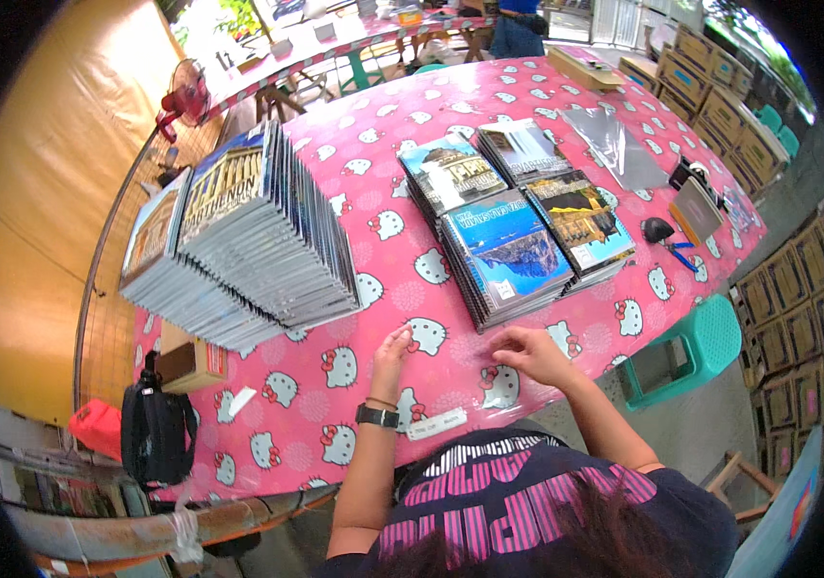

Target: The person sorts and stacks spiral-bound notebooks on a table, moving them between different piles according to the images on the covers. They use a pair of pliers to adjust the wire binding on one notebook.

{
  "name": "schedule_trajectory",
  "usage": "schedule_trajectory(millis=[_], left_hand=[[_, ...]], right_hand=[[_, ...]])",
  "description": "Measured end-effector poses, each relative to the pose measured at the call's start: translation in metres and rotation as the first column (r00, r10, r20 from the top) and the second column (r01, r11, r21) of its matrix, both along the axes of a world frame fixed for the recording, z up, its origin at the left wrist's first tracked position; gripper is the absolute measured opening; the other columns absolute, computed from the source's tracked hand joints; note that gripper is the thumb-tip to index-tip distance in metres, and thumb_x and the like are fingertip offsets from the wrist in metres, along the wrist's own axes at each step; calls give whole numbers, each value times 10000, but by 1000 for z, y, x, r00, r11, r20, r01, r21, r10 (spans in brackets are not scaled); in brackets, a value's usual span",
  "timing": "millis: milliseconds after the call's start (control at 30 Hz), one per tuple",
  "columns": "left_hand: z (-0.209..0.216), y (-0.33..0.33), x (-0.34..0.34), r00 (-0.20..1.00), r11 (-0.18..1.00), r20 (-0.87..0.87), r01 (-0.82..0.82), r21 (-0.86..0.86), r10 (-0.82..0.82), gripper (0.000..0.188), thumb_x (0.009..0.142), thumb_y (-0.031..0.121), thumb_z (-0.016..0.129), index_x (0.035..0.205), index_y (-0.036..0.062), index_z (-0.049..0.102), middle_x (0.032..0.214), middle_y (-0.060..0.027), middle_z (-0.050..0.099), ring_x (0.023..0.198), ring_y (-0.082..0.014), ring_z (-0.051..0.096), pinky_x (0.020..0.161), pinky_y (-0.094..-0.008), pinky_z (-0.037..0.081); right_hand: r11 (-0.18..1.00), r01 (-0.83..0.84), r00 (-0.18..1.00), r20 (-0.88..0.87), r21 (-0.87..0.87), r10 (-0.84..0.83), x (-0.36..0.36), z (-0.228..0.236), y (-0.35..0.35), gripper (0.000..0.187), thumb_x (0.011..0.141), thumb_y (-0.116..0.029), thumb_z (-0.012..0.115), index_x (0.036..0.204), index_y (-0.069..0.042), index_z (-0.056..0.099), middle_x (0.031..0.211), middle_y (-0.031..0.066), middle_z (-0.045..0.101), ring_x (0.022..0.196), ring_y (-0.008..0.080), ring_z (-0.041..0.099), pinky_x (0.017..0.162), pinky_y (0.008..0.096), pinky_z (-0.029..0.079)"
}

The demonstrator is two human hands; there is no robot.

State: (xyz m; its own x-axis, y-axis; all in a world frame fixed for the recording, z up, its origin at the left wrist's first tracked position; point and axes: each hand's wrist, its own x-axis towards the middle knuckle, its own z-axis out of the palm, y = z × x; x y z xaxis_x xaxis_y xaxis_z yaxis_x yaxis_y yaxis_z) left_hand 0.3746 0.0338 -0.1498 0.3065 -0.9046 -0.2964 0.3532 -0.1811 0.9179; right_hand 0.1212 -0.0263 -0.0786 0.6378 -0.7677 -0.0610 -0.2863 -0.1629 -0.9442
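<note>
Hands rest low on the pink table cover (pixel 335 424), the one with white cat faces all over it. I see the left hand (pixel 391 349) with its fingers bent down and the tips touching the cover; it has hold of nothing. A black watch sits on that wrist. The right hand (pixel 527 349) lies just beside it, fingers curled and pinched at the cover, but I cannot tell if something thin and clear is under them.

A small white label strip (pixel 437 424) lies on the cover close below the left hand, at the table edge.

Just past the hands sit four low piles of flat picture books (pixel 513 246). The top covers show blue sky, sea cliffs and old buildings. Left of those piles stand two tall piles of the same flat packs (pixel 258 231), leaning a bit.

Right of the low piles I see a black tape holder (pixel 696 175) and a blue cutter (pixel 679 254). A clear shiny sheet (pixel 624 144) lies behind them.

A green plastic stool (pixel 681 352) stands right of the table. Brown boxes (pixel 787 318) are piled far right. A black bag (pixel 154 429) hangs at the left edge of the table.
</note>
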Motion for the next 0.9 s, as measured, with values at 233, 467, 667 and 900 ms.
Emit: schedule_trajectory(millis=[233, 467, 667, 900], left_hand=[[13, -97, 25, 998, 989, 65, 19, -148, -9, 560, 860, 335, 521, 1283, -5, 380, 1274, -155, 423, 1189, -219, 384, 1014, -349, 260], [11, -256, 34, 977, 977, 176, -88, -197, 123, 1035, 735, 489, 623, 1382, -7, -14, 1413, -221, 153, 1287, -305, 219, 1052, -386, 166], [-31, -346, 3, 843, 927, -427, 198, -320, -327, 380, 874, 310, 459, 1139, 37, 451, 939, -123, 583, 764, -243, 609, 647, -356, 526], [10, -309, 12, 875, 971, 428, -165, -173, 225, 904, 734, 526, 569, 1350, -27, 207, 1369, -285, 231, 1307, -340, 194, 1057, -383, 173]], right_hand=[[939, -309, 931, -250, -151, 266, 16, -13, 40, 323, 796, -160, 603, 1086, -25, 558, 975, 137, 611, 894, 235, 592, 774, 332, 458], [996, -77, 975, -213, -42, 66, -40, -6, 37, 356, 802, -168, 599, 1128, -36, 543, 935, 129, 622, 829, 201, 597, 739, 311, 466], [959, 198, 977, -118, 205, -176, -97, 22, 34, 356, 802, -129, 601, 1135, -20, 539, 1025, 115, 612, 897, 163, 576, 776, 295, 464], [946, -53, 926, 370, 320, -73, -67, 65, -44, 363, 770, -141, 612, 1082, 33, 550, 998, 142, 611, 919, 219, 590, 813, 338, 471]])
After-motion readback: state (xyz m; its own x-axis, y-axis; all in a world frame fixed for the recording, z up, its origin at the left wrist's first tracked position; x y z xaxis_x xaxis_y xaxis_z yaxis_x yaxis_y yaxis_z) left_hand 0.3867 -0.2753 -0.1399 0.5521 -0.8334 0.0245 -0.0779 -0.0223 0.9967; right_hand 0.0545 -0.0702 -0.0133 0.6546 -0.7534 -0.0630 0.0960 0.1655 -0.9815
